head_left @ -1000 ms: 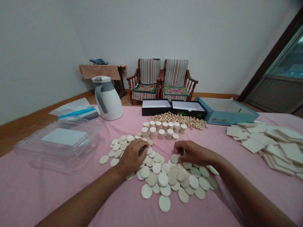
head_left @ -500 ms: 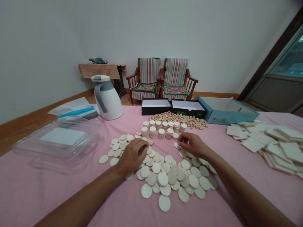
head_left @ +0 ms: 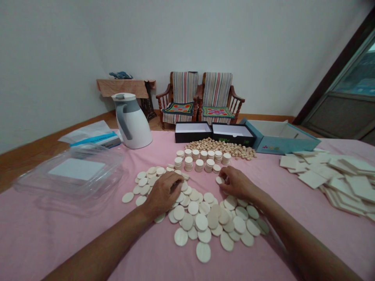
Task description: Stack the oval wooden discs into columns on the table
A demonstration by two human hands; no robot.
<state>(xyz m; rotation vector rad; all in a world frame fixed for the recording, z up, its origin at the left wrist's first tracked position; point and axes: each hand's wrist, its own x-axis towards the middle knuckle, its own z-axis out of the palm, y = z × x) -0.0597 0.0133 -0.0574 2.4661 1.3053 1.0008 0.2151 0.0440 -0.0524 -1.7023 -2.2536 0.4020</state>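
Hands (head_left: 162,195) (head_left: 238,183) resting on round wooden discs (head_left: 193,222)

Two striped wooden armchairs (head_left: 186,97) against white wall (head_left: 58,50)

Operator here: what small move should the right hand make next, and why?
I'd probably have the right hand move the wooden disc at its fingertips onto the short stacks just ahead. That disc lies apart at the pile's far edge, close to the stacks, and the fingers seem to be already on it.
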